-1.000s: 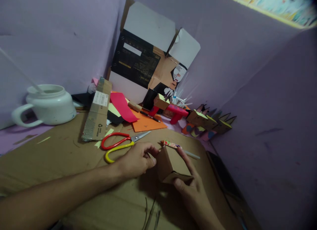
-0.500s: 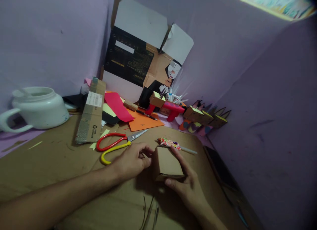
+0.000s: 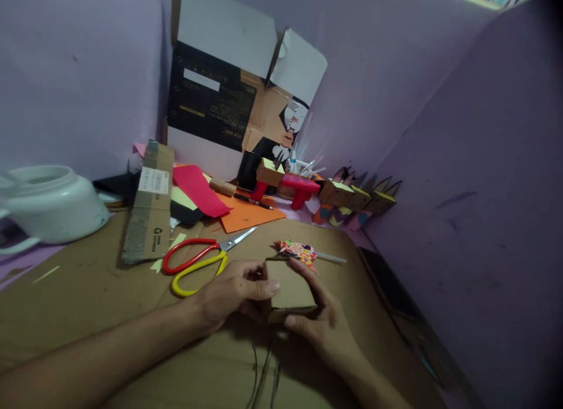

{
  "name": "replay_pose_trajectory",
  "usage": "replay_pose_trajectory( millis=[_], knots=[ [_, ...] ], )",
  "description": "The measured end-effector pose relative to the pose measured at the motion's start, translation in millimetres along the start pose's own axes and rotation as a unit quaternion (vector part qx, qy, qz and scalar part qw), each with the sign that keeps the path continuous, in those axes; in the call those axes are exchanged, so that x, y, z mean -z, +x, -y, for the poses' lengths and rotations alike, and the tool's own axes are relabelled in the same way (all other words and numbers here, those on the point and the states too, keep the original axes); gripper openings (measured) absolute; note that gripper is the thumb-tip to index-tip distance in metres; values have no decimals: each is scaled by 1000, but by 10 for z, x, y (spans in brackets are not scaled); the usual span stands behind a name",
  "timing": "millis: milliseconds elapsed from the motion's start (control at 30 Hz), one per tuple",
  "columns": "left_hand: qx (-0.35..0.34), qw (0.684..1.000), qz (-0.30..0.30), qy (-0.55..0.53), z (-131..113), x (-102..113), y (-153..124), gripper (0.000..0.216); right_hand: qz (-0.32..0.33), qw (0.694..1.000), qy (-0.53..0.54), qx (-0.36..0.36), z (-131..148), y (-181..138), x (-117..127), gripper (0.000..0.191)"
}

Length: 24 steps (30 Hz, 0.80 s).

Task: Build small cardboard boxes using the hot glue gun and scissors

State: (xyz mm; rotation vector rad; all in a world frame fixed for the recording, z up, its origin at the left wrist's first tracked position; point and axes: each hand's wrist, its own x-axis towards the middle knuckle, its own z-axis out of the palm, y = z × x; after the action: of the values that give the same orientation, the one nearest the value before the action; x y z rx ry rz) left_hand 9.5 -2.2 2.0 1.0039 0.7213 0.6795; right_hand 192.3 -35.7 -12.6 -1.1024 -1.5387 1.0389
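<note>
A small brown cardboard box [image 3: 290, 288] sits low in the middle of the view, held between both hands over a big cardboard sheet [image 3: 88, 291]. My left hand [image 3: 233, 291] grips its left side, thumb laid across the top. From the right, my right hand [image 3: 323, 324] wraps around it, thumb under the near edge and fingers along the far side. Red and yellow scissors [image 3: 197, 262] lie just left of my left hand. A colourful patterned pen-like item [image 3: 299, 252] lies right behind the box.
A white jug [image 3: 48, 203] stands at the left. A folded cardboard strip [image 3: 149, 203], red and orange paper [image 3: 246, 212], a red glue gun [image 3: 301, 189] and small cardboard figures [image 3: 356, 200] crowd the back. A flattened printed carton [image 3: 229, 98] leans in the purple corner. A dark flat thing [image 3: 387, 286] lies at the right.
The box has been turned and lowered between my hands. My left thumb now lies across its top. The view has shifted, so everything sits further left.
</note>
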Motion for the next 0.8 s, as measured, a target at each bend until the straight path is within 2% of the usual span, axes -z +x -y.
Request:
replay_pose_trajectory(
  millis=[433,800],
  knots=[
    [-8,1000,-12,-24,37,-20,0,54,-24,999,-21,17,-63,-23,-2,71],
    [-13,1000,-1,-1,91,-8,8,48,-16,998,-38,37,-37,-35,7,63]
  ],
)
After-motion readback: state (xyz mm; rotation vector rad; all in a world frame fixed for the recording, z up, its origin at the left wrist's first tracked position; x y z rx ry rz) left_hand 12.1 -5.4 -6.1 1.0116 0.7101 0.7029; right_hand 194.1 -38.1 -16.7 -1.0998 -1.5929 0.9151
